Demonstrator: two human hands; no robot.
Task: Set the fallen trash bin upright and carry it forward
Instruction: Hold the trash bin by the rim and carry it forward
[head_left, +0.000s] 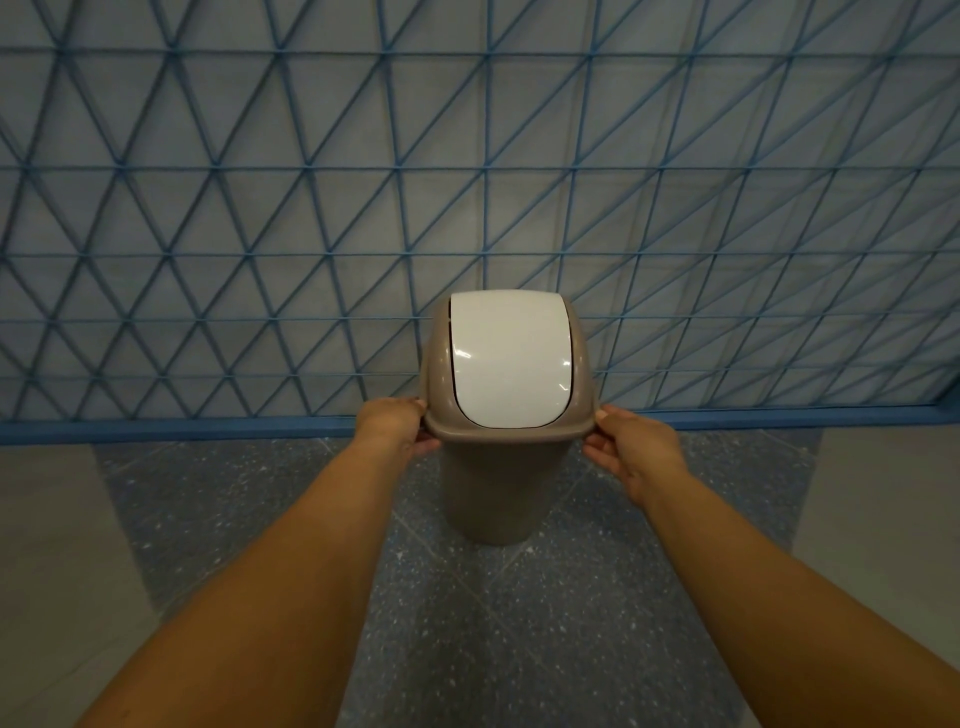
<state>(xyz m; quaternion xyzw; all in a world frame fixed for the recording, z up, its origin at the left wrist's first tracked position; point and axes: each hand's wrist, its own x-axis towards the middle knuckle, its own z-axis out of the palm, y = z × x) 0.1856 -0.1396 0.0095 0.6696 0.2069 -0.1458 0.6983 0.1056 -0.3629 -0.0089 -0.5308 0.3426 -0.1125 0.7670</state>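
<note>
A taupe plastic trash bin with a white swing lid stands upright in the middle of the view, its base over the dark speckled floor. My left hand grips the left edge of the lid's rim. On the opposite side, my right hand grips the right edge of the rim. Both arms reach straight out. Whether the base touches the floor or hangs just above it cannot be told.
Right behind the bin rises a grey wall covered by a blue triangular metal lattice with a blue base rail. The dark speckled floor strip is flanked by lighter grey floor on both sides.
</note>
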